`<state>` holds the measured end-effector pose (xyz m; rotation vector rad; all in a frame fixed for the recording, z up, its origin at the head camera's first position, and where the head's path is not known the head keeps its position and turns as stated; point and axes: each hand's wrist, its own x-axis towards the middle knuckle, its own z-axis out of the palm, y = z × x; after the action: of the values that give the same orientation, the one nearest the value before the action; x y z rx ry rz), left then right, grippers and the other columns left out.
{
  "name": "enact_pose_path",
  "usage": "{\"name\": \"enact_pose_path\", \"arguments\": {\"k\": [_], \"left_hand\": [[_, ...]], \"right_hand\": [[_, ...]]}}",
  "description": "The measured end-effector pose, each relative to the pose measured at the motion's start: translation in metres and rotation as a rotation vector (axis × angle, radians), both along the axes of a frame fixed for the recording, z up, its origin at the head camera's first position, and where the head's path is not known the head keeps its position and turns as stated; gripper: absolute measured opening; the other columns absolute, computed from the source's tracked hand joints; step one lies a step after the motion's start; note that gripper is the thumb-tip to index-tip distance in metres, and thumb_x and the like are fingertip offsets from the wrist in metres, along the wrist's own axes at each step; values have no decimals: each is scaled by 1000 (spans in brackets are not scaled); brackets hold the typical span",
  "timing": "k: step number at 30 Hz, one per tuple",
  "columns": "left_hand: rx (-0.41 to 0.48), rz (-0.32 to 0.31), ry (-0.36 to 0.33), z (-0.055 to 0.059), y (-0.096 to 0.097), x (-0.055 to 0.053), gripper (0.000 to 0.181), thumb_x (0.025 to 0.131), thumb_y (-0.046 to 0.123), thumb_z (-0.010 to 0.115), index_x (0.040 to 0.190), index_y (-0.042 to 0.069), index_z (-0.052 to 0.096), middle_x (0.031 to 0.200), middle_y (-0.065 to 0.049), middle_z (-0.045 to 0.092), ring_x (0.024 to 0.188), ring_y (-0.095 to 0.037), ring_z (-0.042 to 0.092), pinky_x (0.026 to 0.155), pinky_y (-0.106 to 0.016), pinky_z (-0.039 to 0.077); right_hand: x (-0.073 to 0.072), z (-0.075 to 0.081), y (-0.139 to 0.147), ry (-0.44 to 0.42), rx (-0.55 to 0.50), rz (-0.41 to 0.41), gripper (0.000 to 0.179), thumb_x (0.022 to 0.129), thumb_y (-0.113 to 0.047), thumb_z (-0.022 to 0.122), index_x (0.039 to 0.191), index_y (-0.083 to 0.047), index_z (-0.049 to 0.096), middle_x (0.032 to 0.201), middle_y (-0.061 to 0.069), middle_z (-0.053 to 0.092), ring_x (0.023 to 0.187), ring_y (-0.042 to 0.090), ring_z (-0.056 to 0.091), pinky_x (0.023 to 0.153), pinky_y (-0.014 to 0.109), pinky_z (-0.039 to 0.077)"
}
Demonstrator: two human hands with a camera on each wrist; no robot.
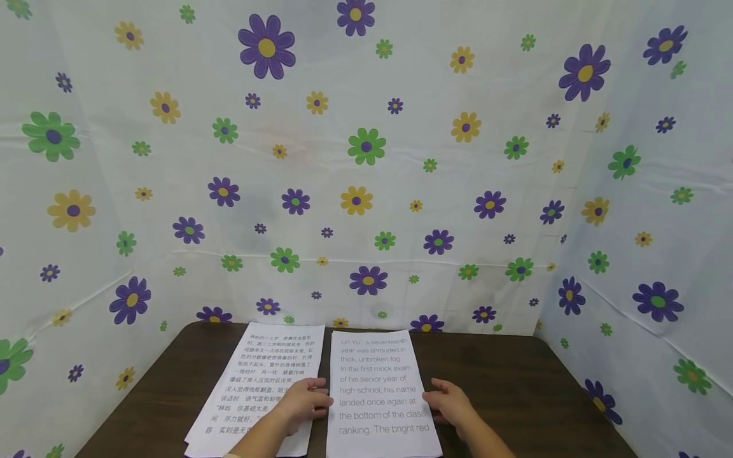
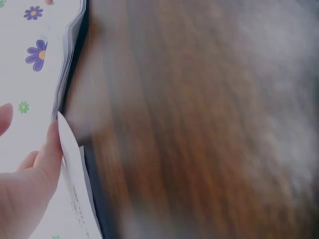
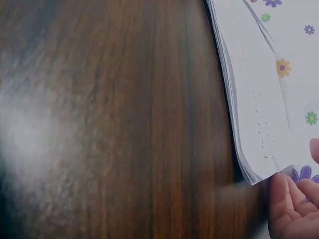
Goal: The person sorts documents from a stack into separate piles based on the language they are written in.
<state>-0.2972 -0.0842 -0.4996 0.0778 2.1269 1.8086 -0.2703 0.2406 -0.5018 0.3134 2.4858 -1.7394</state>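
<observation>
A stack of paper with large English print [image 1: 375,385] lies on the dark table between my two hands. My left hand [image 1: 303,402] reaches over a second stack with Chinese print [image 1: 269,359], and its fingertips touch the left edge of the English stack. At the right edge of that stack, the fingers of my right hand [image 1: 455,407] rest against the paper. In the left wrist view, straight fingers [image 2: 47,159] lie along layered sheet edges [image 2: 65,69]. Fingertips [image 3: 280,191] touch a corner of the sheets [image 3: 254,99] in the right wrist view.
Dark wood-grain table [image 1: 504,369] extends to the right of the papers and to their left. A white cloth with purple, green and yellow flowers [image 1: 366,210] hangs behind the table and along both sides.
</observation>
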Motion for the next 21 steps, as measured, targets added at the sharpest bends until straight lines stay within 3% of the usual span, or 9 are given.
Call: {"name": "enact_pose_path", "arguments": {"k": [7, 16, 21], "left_hand": [[19, 18, 16, -6, 7, -2, 66, 81, 2, 67, 135, -21, 38, 127, -37, 54, 110, -37, 65, 91, -41, 57], [-70, 46, 135, -8, 18, -1, 55, 75, -4, 67, 127, -17, 52, 109, -23, 70, 94, -26, 70, 84, -37, 59], [-111, 67, 159, -10, 20, -1, 54, 74, -4, 68, 125, -15, 54, 103, -17, 71, 90, -22, 70, 83, -38, 59]], "right_hand": [[0, -4, -2, 9, 30, 6, 60, 90, -13, 63, 137, 16, 42, 116, 28, 66, 95, 28, 68, 74, 43, 59], [1, -11, -2, 59, 50, -4, 51, 86, -6, 65, 130, 15, 51, 106, 22, 69, 85, 18, 66, 68, 36, 56], [1, -13, -3, 89, 62, -36, 46, 83, 0, 65, 126, 15, 56, 101, 17, 68, 83, 16, 63, 66, 33, 54]]}}
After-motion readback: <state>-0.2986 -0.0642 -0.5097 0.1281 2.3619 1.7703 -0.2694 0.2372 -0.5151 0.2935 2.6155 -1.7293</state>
